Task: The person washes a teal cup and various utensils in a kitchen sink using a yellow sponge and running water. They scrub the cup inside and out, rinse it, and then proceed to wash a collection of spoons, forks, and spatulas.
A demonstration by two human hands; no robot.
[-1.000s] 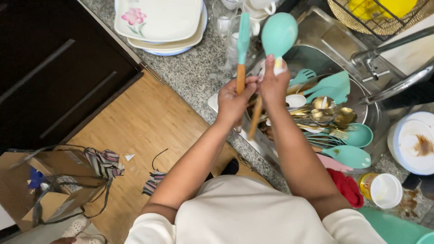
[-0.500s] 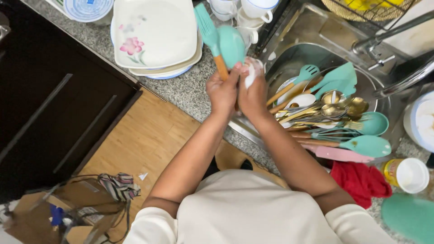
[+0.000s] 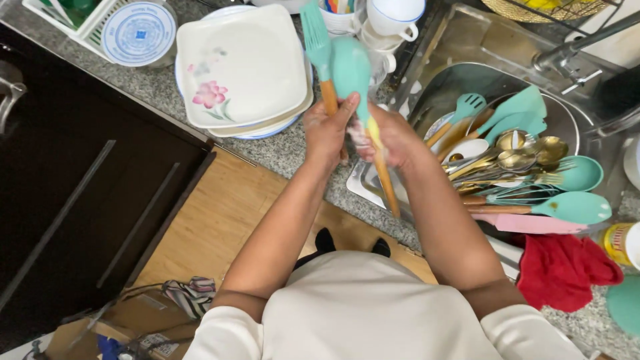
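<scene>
My left hand grips the wooden handles of two teal silicone utensils: a basting brush and a spoon-shaped spatula. Both point up and away over the granite counter. My right hand is closed on a soapy cloth pressed against the spatula's handle, whose wooden end sticks out below the hands. A metal bowl in the sink holds several teal utensils and gold-coloured spoons and forks.
Square white plates with a pink flower stack left of the hands, white mugs behind. A blue-patterned lid sits far left. A red cloth lies on the counter at right, beside a yellow jar. Faucet above sink.
The view has shifted so the hands sit lower and more central. Both hands with the two utensils have moved left from over the sink toward the plates, and the utensils tilted slightly.
</scene>
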